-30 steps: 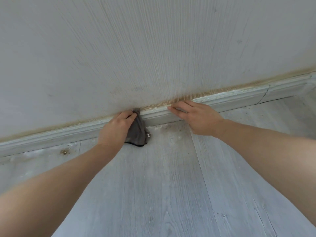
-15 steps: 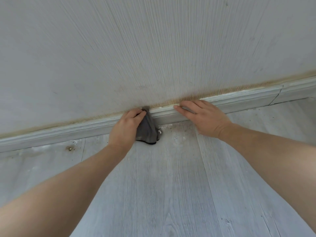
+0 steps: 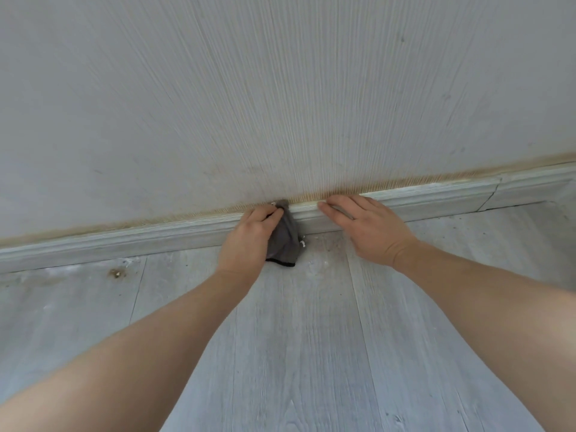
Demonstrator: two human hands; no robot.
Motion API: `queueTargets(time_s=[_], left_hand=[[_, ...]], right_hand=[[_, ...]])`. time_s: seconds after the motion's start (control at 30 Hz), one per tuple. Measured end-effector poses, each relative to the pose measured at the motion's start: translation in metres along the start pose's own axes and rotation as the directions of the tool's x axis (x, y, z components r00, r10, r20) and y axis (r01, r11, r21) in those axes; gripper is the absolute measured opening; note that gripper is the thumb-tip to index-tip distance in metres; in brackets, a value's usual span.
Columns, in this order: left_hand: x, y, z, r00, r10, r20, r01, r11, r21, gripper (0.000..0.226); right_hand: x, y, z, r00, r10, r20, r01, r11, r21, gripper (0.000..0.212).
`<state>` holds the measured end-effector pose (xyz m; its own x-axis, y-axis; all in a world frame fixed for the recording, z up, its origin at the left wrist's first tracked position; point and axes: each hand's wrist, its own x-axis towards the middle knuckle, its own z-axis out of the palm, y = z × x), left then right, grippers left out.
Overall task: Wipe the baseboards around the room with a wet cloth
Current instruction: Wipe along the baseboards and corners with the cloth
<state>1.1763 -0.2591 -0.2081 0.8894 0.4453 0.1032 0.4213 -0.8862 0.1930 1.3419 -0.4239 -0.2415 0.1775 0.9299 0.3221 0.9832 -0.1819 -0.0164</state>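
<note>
I see the pale wall (image 3: 280, 104) above the grey plank floor (image 3: 311, 353), the baseboard (image 3: 436, 199) between them, my right hand (image 3: 371, 230) flat, fingers straight, against it, and my left hand (image 3: 249, 241) gripping the grey cloth (image 3: 286, 241) on its top edge.

We are kneeling in a room of a lived-in home: pale grey wood-look plank flooring (image 3: 311, 353) meets a wall (image 3: 280, 88) papered in fine vertical ribbing, with a moulded grey baseboard (image 3: 140, 241) along the joint. Yellowish grime edges the wallpaper's foot, and specks and smudges mark the floor.
</note>
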Motion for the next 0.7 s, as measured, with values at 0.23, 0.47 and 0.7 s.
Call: queueTargets(time_s=[0.23,0.47,0.7], left_hand=[[-0.008,-0.012,-0.005,0.988,-0.152,-0.028,0.153,0.988,0.033,0.046],[0.02,0.039,0.006,1.0,0.006,-0.012,-0.005,0.999,0.032,0.042],[0.002,0.001,-0.005,0.998,-0.046,0.035,0.044,0.997,0.06,0.045]], right_hand=[[-0.014,0.007,-0.009,0.996,0.051,0.075,-0.048,0.998,-0.04,0.081],[-0.023,0.009,-0.018,0.979,0.11,0.173,-0.099,0.993,-0.071,0.085],[-0.025,0.015,-0.029,0.954,0.12,0.274,-0.101,0.992,-0.08,0.078]])
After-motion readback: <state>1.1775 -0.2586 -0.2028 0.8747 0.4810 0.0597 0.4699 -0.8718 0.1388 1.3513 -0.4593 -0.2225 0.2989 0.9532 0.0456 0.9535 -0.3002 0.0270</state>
